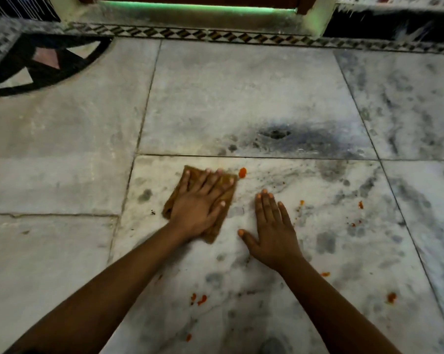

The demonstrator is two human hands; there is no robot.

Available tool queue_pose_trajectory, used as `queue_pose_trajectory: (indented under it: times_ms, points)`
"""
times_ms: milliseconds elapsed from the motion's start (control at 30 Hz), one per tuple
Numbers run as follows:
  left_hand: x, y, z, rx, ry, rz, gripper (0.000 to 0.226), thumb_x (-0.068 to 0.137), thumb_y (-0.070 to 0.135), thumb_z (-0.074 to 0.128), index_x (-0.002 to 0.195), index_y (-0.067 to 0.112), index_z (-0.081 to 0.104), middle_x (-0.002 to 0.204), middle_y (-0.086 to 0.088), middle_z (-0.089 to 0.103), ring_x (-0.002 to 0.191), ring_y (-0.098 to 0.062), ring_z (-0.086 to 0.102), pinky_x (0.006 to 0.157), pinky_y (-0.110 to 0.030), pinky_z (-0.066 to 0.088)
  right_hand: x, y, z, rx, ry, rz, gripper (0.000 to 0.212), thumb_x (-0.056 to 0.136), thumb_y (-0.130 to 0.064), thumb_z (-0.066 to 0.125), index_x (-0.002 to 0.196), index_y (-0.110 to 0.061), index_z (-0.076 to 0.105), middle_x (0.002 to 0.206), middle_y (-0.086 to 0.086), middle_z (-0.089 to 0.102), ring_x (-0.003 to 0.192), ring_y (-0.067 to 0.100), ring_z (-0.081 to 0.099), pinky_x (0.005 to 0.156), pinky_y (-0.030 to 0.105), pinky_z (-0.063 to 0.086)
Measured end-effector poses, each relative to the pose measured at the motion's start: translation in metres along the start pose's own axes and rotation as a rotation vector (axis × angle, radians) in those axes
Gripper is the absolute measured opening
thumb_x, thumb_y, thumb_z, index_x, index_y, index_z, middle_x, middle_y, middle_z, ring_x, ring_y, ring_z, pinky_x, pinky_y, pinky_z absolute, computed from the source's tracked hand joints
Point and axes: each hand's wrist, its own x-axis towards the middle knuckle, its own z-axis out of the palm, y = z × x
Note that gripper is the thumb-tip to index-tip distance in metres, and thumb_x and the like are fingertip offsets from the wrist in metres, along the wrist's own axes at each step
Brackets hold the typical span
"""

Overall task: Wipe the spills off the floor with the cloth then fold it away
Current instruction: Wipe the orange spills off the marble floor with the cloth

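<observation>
A brown cloth (227,182) lies flat on the marble floor (215,98). My left hand (199,200) presses down on it, fingers spread. Beside it to the right, my right hand (273,232) rests flat on the bare floor and holds nothing. An orange-red blob of spill (242,172) sits just past the cloth's far right corner. More orange spots lie near my left forearm (200,299), to the right of my right hand (360,204) and by my right forearm (391,297).
A dark scorch-like mark (277,134) stains the tile beyond the hands. A patterned tile border (215,35) runs along a doorway step at the back. A black inlaid semicircle (37,67) fills the far left corner.
</observation>
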Motion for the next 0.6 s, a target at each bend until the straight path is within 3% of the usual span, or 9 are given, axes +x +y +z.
queue_pose_trajectory:
  times_ms: [100,200,267,367,500,600]
  points:
    - [-0.006,-0.010,0.003,0.006,0.001,-0.031,0.060,0.090,0.048,0.015,0.147,0.033,0.019,0.156,0.003,0.021,0.144,-0.022,0.019,0.114,-0.050,0.002,-0.012,0.016,0.001,0.032,0.003,0.030,0.104,0.074,-0.076,-0.005,0.148,-0.005,0.000,0.156,0.011,-0.005,0.146,0.025,-0.001,0.111,0.031,-0.015]
    - [0.045,-0.008,0.000,0.001,0.008,-0.250,0.057,0.094,0.050,0.010,0.149,0.034,0.009,0.158,0.004,0.011,0.146,-0.020,0.006,0.114,-0.051,-0.004,-0.013,0.025,0.004,-0.006,0.021,0.013,0.111,0.068,-0.079,-0.017,0.148,-0.005,0.001,0.157,0.014,-0.002,0.146,0.027,-0.001,0.110,0.030,-0.017]
    - [0.087,0.002,-0.002,-0.028,-0.002,-0.284,0.054,0.097,0.049,0.018,0.149,0.035,0.007,0.159,0.004,0.009,0.146,-0.021,0.004,0.114,-0.054,-0.006,-0.012,0.024,0.004,-0.007,-0.014,0.018,0.107,0.070,-0.077,-0.010,0.148,-0.004,-0.004,0.157,0.015,-0.006,0.146,0.026,-0.005,0.111,0.031,-0.016]
    - [0.109,0.031,-0.001,-0.024,-0.052,-0.132,0.057,0.096,0.053,0.019,0.149,0.034,0.007,0.159,0.003,0.010,0.146,-0.021,0.005,0.112,-0.055,-0.008,-0.012,0.021,0.000,-0.037,-0.018,0.031,0.103,0.065,-0.067,-0.011,0.147,-0.004,-0.010,0.157,0.015,-0.012,0.145,0.025,-0.009,0.111,0.032,-0.015]
    - [0.057,0.047,0.006,0.037,-0.044,0.156,0.062,0.089,0.052,0.009,0.148,0.034,0.011,0.157,0.002,0.017,0.145,-0.021,0.014,0.113,-0.049,-0.002,-0.010,0.021,-0.002,-0.013,-0.022,0.040,0.104,0.062,-0.065,-0.013,0.147,-0.004,-0.011,0.156,0.015,-0.013,0.145,0.025,-0.010,0.109,0.031,-0.017]
    - [0.021,0.025,0.011,0.043,-0.007,0.188,0.058,0.091,0.047,0.019,0.147,0.031,0.021,0.154,0.001,0.025,0.142,-0.022,0.024,0.112,-0.047,0.005,-0.011,0.022,0.000,-0.002,-0.030,0.033,0.102,0.065,-0.066,-0.011,0.146,-0.005,-0.013,0.156,0.015,-0.015,0.145,0.025,-0.012,0.111,0.031,-0.015]
